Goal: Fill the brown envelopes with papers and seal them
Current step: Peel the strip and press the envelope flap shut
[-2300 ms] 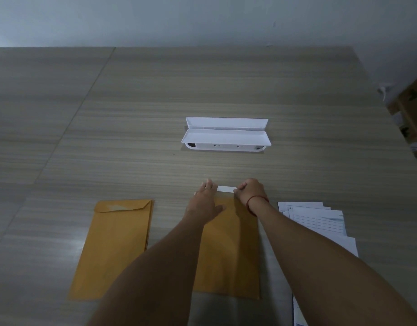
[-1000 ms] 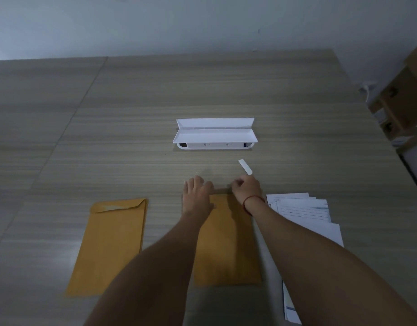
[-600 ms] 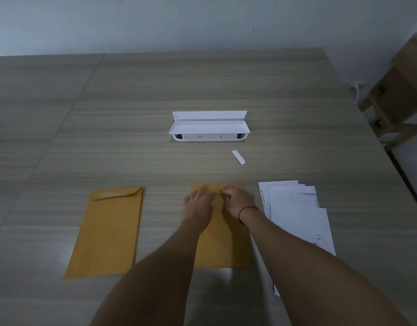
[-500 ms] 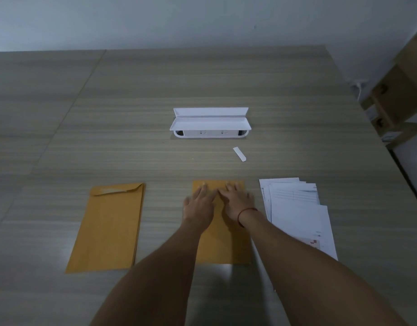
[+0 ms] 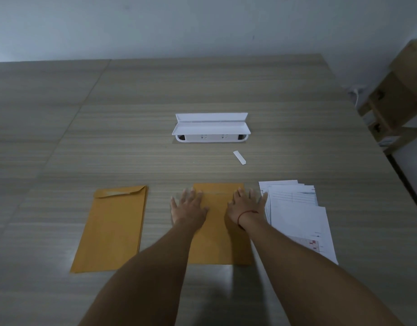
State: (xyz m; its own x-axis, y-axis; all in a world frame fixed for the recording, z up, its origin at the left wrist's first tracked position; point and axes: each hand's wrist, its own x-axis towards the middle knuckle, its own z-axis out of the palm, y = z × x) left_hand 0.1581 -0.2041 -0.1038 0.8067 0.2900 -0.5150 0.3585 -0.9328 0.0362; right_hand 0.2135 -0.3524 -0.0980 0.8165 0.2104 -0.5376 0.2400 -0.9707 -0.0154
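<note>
A brown envelope (image 5: pixel 218 231) lies flat in front of me with its flap folded down at the far end. My left hand (image 5: pixel 188 208) presses flat on its upper left corner, fingers spread. My right hand (image 5: pixel 246 207), with a red string on the wrist, presses flat on its upper right corner. A second brown envelope (image 5: pixel 113 228) lies to the left, its flap folded over but lifting slightly. A fanned stack of white printed papers (image 5: pixel 299 217) lies to the right of the middle envelope.
A white peeled-off strip (image 5: pixel 239 157) lies on the wooden table (image 5: pixel 132 156) beyond the envelope. Behind it stands a white power-socket box (image 5: pixel 211 131) with its lid up. Cardboard boxes on a wooden rack (image 5: pixel 400 102) stand past the table's right edge.
My right hand pulled the white strip off the flap and dropped it on the table. The flap got folded down, and both hands slid apart from its middle to the corners.
</note>
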